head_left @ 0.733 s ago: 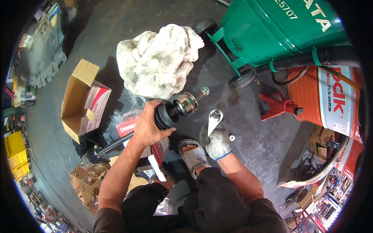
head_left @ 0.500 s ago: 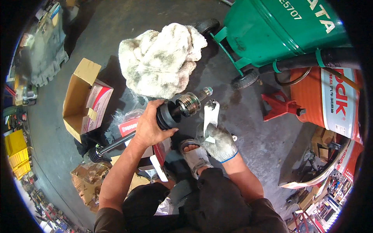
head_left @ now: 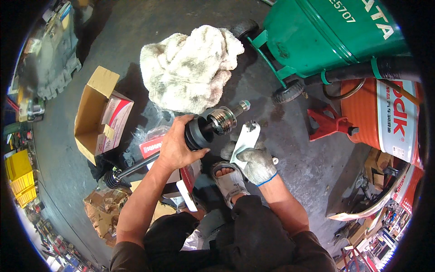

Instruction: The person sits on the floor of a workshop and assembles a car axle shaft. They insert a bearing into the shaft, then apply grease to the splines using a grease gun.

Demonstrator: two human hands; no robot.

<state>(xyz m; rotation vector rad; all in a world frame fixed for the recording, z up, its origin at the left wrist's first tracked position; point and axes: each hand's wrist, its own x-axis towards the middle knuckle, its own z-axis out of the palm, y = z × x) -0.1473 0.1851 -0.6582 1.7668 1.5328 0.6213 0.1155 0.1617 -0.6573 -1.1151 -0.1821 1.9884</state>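
My bare left hand is wrapped round the black rubber boot of a car drive axle. The axle slants from lower left to upper right. Beyond the boot's wide mouth sits the shiny metal joint, with a splined stub at its end. A second, smaller boot is at the lower-left end. My right hand, in a grey-white work glove, grips a soft white packet with dark grease at its upper end. The packet is beside the joint, apart from it.
A white fluffy cloth lies ahead. Left of me stands an open cardboard box; a red-and-white box lies under the axle. To the right are a green wheeled tank, a red jack stand and an orange drum.
The white packet has tilted further to the right, and gloved fingers now show behind it. My left hand keeps its hold on the boot.
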